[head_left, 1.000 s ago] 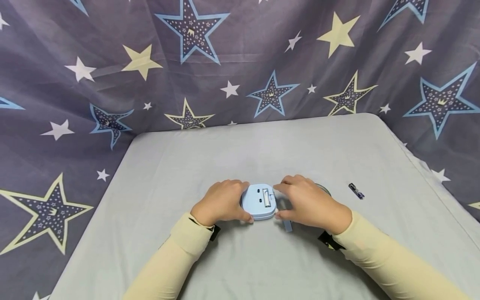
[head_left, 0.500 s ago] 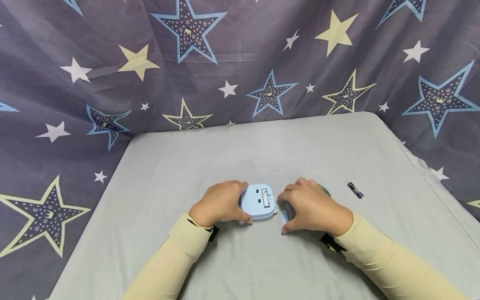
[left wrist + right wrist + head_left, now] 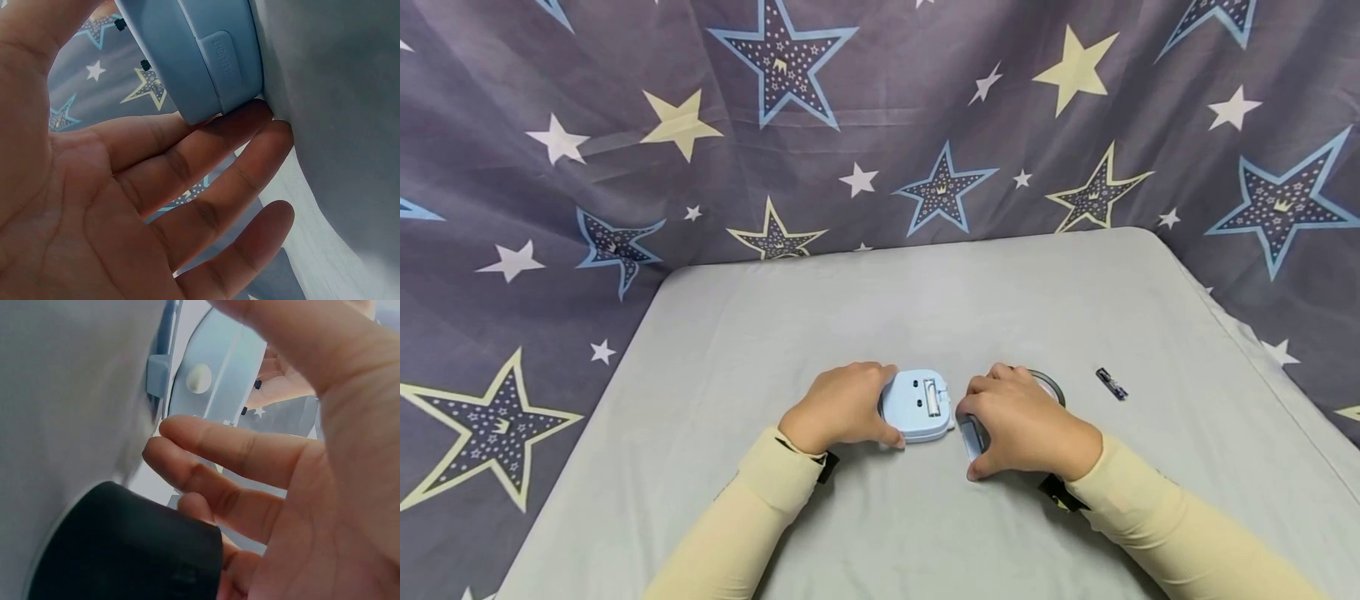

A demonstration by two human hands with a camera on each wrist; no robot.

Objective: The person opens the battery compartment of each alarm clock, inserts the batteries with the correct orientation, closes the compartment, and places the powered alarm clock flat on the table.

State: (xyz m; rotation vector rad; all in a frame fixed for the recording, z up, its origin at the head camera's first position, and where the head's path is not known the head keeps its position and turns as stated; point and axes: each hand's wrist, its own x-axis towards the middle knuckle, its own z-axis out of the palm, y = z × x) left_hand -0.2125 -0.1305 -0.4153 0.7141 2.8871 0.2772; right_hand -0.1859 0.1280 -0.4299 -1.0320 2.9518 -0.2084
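Observation:
In the head view a light-blue rounded plastic device sits on the table, its back facing up. A single battery lies in its uncovered slot, beside two small black knobs. My left hand grips its left side, thumb in front and fingers behind. To its right, my right hand spans a small light-blue battery cover between thumb and index finger, low over the table. In the right wrist view the cover meets my index fingertip, while the thumb's tip is out of frame.
A black round object stands under my right palm; in the head view only its rim shows. A small dark stick-shaped item, its kind unclear, lies further right. Grey cloth covers the table, with a star-patterned curtain behind.
My right hand has left the device's right edge and moved slightly right and nearer, its thumb and index finger coming around the cover. The left hand and the device stay in place.

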